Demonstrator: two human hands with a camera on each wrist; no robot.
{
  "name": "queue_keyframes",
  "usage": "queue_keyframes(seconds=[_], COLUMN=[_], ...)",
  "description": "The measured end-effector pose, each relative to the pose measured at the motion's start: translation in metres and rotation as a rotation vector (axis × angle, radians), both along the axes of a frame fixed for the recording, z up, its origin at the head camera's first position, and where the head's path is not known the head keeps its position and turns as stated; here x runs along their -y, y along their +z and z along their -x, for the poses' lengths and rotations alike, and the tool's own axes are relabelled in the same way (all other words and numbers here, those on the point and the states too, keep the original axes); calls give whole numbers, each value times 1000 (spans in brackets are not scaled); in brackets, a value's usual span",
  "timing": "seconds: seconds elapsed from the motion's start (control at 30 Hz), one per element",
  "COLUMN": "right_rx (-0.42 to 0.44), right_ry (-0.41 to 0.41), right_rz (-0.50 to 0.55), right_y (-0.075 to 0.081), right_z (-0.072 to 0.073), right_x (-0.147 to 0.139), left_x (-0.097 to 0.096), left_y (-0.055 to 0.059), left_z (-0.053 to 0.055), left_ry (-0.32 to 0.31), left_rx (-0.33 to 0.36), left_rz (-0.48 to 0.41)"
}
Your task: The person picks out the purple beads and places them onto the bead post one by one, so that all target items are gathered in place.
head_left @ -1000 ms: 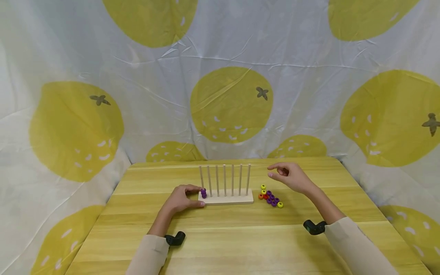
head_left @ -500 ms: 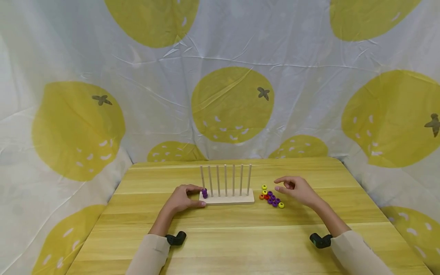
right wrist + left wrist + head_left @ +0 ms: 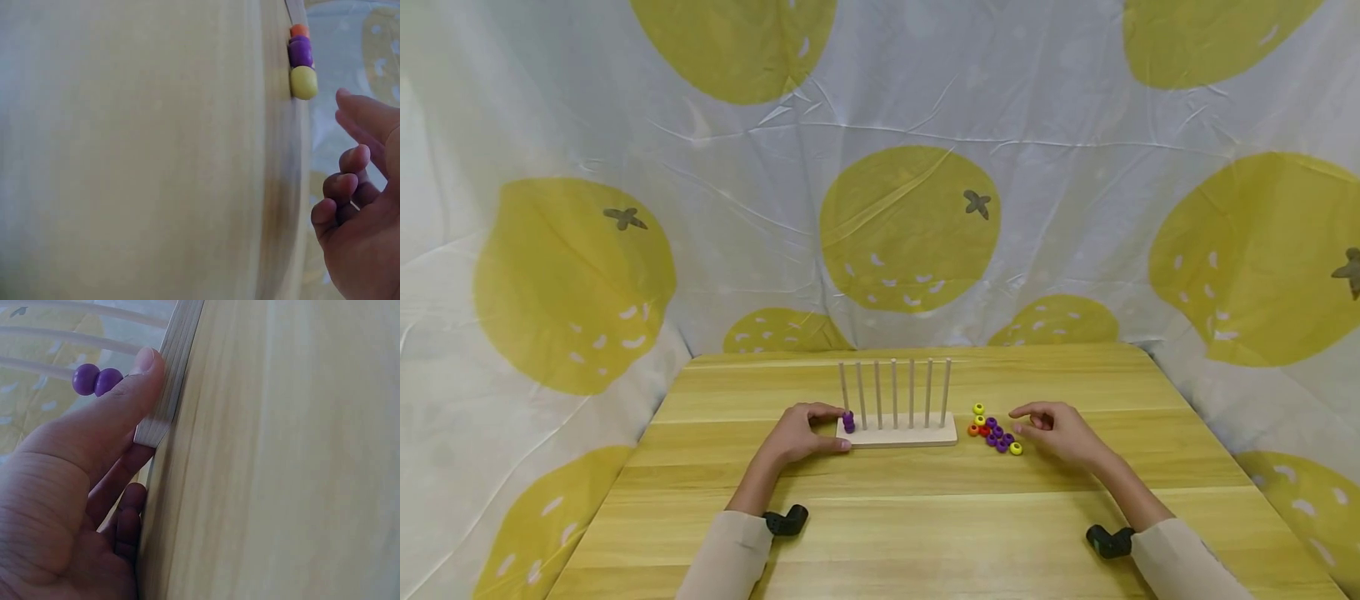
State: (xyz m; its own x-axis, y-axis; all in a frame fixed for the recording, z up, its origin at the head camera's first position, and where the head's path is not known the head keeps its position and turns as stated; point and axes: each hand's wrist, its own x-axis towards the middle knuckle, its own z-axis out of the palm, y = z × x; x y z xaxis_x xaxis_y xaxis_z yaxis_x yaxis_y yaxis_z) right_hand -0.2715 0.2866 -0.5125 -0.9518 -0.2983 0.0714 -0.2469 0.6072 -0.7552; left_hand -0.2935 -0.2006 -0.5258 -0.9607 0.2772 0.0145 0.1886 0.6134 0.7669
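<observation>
A pale wooden peg stand (image 3: 898, 436) with a row of upright pegs sits on the table. Purple beads (image 3: 848, 422) are stacked on its leftmost peg. My left hand (image 3: 797, 433) grips the left end of the base, its thumb (image 3: 147, 369) along the front edge and fingers behind. To the right of the stand lies a cluster of loose beads (image 3: 992, 431) in purple, yellow, orange and red. Just right of them my right hand (image 3: 1063, 432) hovers with nothing in it. Its thumb and index finger reach toward the yellow bead (image 3: 304, 82); the other fingers are loosely curled.
The wood-grain table (image 3: 917, 525) stretches out in front of both hands. A curtain with a lemon print (image 3: 910, 229) hangs behind the table's far edge. Each wrist wears a small black camera (image 3: 1108, 542).
My right hand has come down and to the right, from above the beads to beside them. The left hand has kept its hold on the stand.
</observation>
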Motion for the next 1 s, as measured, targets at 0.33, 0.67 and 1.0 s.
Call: queue_keyframes(seconds=[0.33,0.67,1.0], right_rx=[-3,3,3], right_ry=[13,41,44], right_rz=[-17,-14,-43], right_y=[-7,-10,-17], right_z=[-2,-3,-4], right_x=[-6,-5,-1], left_x=[0,0,0], left_y=[1,0,-1], left_z=[1,0,1], left_ry=[-2,3,-10], left_rx=[-1,-2,-11], left_rz=[5,16,15])
